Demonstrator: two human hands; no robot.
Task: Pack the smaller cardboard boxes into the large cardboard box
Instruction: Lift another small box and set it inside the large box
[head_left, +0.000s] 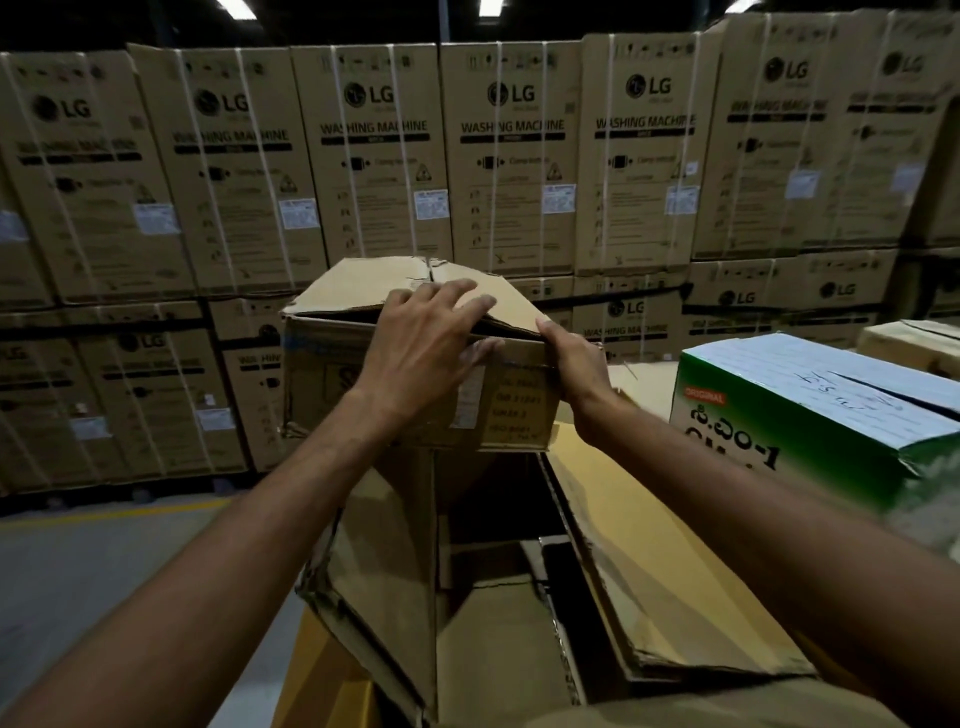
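Observation:
A small brown cardboard box (332, 379) with loose top flaps is held above the far end of the large open cardboard box (389, 561). My left hand (421, 348) lies over its near top edge, fingers spread on a flap and thumb down the front face. My right hand (571, 364) grips the box's right top corner. Inside the large box, flat cardboard surfaces (493, 639) show at the bottom; I cannot tell whether they are packed boxes. The large box's right flap (649, 561) lies folded outward.
A green and white carton (810, 415) with printed script sits to the right, with another brown box (914, 343) behind it. A wall of stacked washing machine cartons (509, 156) fills the background. Grey floor (104, 571) with a yellow line lies at left.

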